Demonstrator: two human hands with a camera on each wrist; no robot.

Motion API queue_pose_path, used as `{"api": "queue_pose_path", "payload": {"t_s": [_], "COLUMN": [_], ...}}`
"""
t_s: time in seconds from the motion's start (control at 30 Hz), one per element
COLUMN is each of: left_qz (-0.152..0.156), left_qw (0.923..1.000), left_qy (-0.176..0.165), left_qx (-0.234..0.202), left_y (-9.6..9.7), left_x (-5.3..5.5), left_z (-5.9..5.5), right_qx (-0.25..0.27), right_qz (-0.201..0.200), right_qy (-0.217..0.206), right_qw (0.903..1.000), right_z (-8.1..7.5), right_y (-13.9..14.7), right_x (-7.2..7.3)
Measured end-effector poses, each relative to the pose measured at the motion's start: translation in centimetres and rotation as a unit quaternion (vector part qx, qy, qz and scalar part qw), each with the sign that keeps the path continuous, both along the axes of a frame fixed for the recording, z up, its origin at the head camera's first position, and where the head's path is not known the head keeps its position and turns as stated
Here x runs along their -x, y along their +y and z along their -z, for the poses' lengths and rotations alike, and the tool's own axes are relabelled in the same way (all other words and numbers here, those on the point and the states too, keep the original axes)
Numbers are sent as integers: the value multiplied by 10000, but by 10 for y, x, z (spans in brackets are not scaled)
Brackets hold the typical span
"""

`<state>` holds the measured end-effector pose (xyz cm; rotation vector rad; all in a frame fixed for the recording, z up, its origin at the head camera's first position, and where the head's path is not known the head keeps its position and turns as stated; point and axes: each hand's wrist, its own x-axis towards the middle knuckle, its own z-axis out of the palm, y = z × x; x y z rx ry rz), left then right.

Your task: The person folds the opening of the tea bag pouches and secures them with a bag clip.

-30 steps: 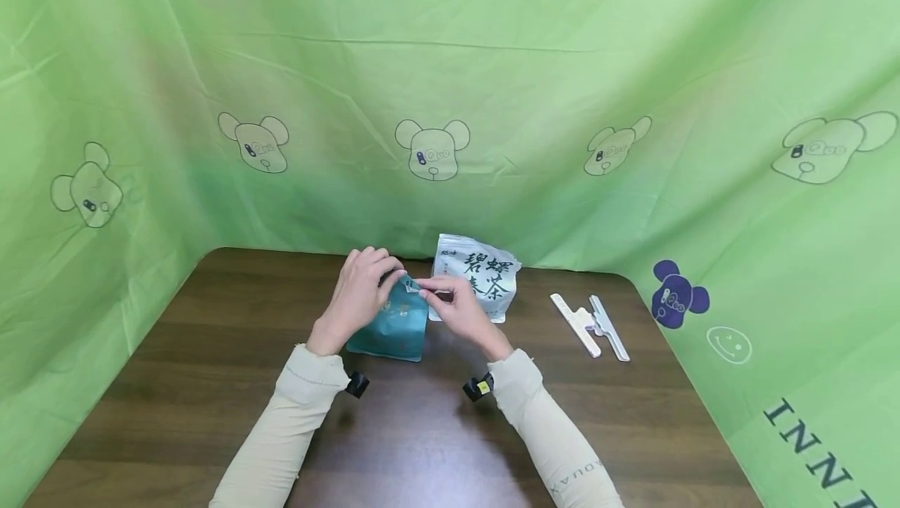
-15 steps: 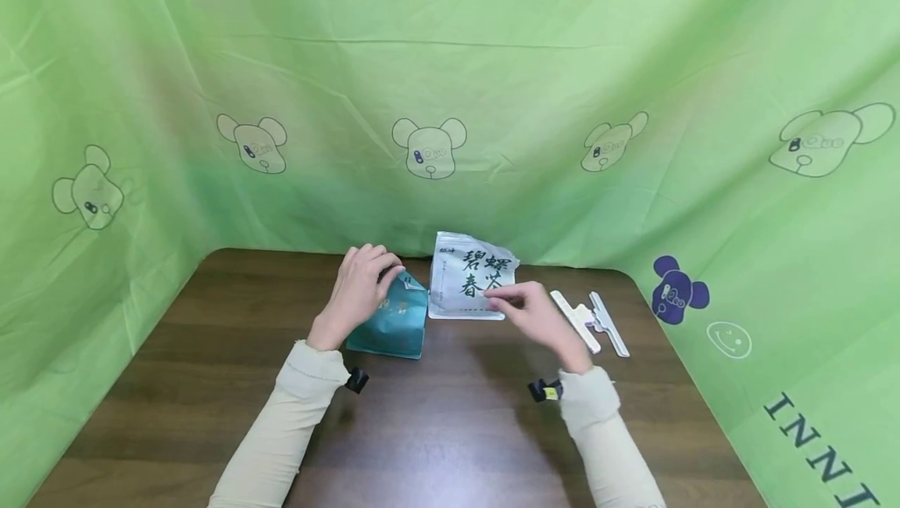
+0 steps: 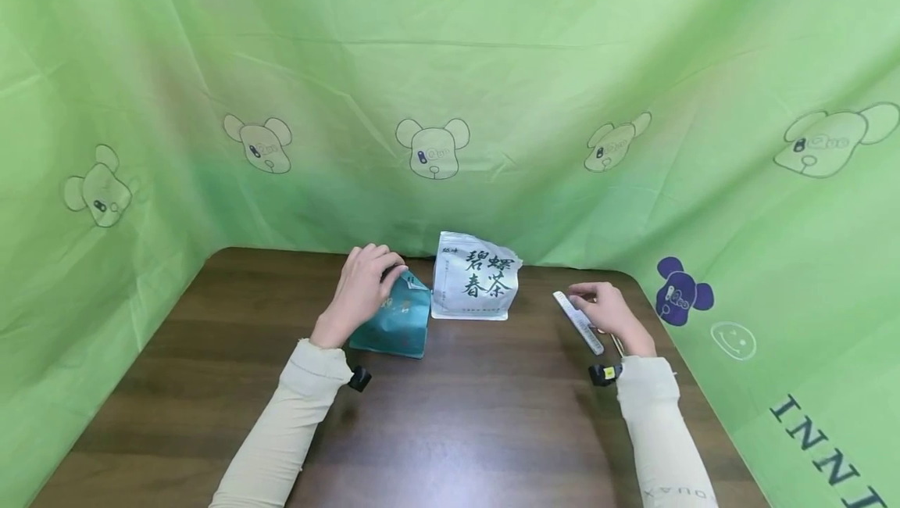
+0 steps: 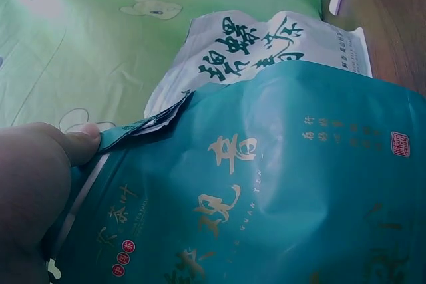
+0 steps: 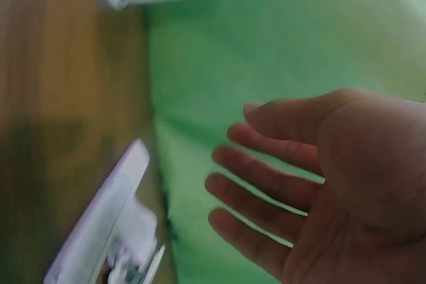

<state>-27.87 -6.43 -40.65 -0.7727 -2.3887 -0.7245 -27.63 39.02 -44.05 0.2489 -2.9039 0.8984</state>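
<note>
The left hand [image 3: 362,285] pinches the teal bag [image 3: 397,324] below centre frame; hold its fold flat. The right hand [image 3: 608,311], fingers apart, hovers by the clip [image 3: 580,324], right of centre; grasp it squarely.

High downward head view, wrist close-ups

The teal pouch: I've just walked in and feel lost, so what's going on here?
The person's left hand pinches a folded edge of the teal pouch on the table. Their right hand, open and holding nothing, is near the white clip over at the right. A pale pouch with dark lettering stands beside the teal one.
</note>
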Motion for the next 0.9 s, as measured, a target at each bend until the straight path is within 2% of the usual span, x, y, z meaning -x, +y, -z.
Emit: {"api": "queue_pose_path", "payload": {"t_s": [0.23, 0.37, 0.5, 0.67, 0.9], "left_qz": [26, 41, 22, 3, -5], "left_qw": [10000, 10000, 10000, 10000, 10000], "left_qy": [23, 12, 15, -5, 3], "left_qx": [-27, -27, -41, -51, 30], "left_y": [1, 2, 2, 0, -1], "left_x": [-1, -1, -1, -1, 0], "left_z": [0, 0, 1, 0, 1], "right_qx": [-511, -659, -731, -1016, -1295], "right_qz": [404, 623, 705, 579, 554], "right_qy": [-475, -560, -511, -681, -663], "right_qw": [9967, 9943, 9935, 9908, 9878], "right_z": [23, 32, 35, 35, 32], "right_y": [21, 27, 28, 24, 17], "right_x": [7, 11, 15, 18, 17]}}
